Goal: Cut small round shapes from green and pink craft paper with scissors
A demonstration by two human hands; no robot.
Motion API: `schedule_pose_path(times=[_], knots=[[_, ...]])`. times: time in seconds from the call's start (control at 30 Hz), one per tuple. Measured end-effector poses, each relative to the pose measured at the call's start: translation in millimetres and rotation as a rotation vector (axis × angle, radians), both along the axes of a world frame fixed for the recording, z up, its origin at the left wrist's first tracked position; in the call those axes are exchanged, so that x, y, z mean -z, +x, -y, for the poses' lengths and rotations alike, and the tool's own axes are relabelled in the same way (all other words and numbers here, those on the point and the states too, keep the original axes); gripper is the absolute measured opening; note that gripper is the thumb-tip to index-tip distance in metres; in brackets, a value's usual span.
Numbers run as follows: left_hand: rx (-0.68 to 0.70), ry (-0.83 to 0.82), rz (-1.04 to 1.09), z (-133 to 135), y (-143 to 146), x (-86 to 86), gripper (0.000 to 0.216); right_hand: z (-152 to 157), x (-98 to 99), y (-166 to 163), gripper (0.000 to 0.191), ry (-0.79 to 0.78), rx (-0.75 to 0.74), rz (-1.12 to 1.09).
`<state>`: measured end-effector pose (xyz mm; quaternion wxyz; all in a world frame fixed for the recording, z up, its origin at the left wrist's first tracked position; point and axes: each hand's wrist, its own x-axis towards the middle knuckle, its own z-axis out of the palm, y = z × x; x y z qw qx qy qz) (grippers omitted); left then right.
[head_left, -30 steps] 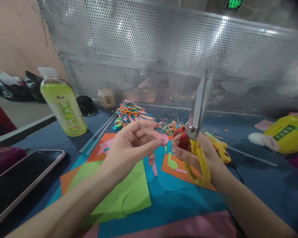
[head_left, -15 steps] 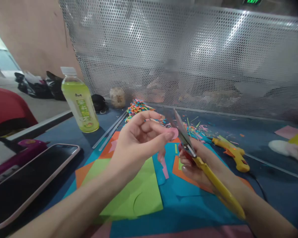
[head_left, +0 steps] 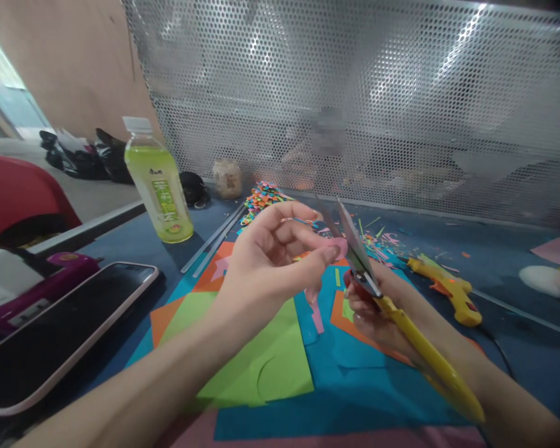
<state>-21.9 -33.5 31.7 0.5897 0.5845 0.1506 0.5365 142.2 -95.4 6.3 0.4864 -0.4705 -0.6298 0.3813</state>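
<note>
Between the thumb and fingers of my left hand (head_left: 284, 255) is a small rounded piece of pink paper (head_left: 341, 246). My right hand (head_left: 387, 311) grips yellow-handled scissors (head_left: 415, 339), their blades parted and pointing up and away. The pink piece sits close beside the blades; whether they touch it I cannot tell. A narrow pink paper strip (head_left: 317, 318) shows below my left fingers. Under both hands lie a green sheet (head_left: 266, 348), a blue sheet (head_left: 354, 398) and orange paper (head_left: 165, 320).
A heap of coloured paper bits (head_left: 264, 195) stands behind my hands, with thin scraps (head_left: 387, 242) to its right. At right lies a yellow glue gun (head_left: 448, 286). A drink bottle (head_left: 161, 186) and a phone (head_left: 74, 330) are at left. A perforated metal panel (head_left: 284, 81) closes the back.
The whole view has shifted slightly, so everything appears a little further right. Both hands keep their hold on the pink paper and the scissors, and the blades stay apart.
</note>
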Motion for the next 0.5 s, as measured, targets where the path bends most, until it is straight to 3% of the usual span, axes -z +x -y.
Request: schedule_pose_path(times=[0.5], knots=[[-0.009,-0.013,0.000,1.3,1.1,-2.2,0.030,1.0,-0.8,1.1,0.027,-0.100,-0.021,0.000]])
